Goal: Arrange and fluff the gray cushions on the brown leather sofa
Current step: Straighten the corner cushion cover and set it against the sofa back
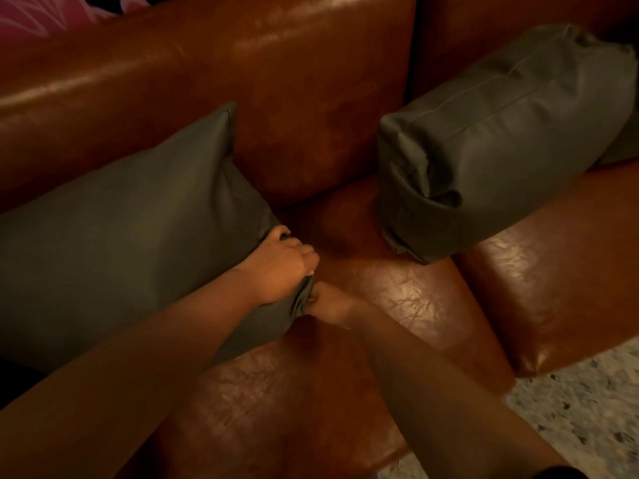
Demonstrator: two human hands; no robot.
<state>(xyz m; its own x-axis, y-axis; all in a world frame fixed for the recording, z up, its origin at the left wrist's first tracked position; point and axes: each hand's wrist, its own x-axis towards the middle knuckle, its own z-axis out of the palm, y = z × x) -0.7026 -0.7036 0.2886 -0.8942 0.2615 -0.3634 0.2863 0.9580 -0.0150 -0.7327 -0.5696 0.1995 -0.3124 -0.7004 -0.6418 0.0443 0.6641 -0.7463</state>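
A brown leather sofa [311,91] fills most of the view, its glossy backrest across the top and its seat cushions below. A gray cushion [114,243] stands on the seat at the left, leaning against the backrest. A second gray cushion [505,140] lies on the seat at the right, near the backrest, well apart from the first, with one end bunched and creased. Speckled pale floor [570,420] shows at the lower right, and a patch of pink patterned fabric [52,12] shows beyond the backrest at the upper left. Both bare forearms reach in from below. The left hand [276,264] grips the lower right corner of the left cushion, fingers curled round the fabric. The right hand [328,302] sits just beneath it, pinching the same corner's gathered fabric; its fingers are mostly hidden.
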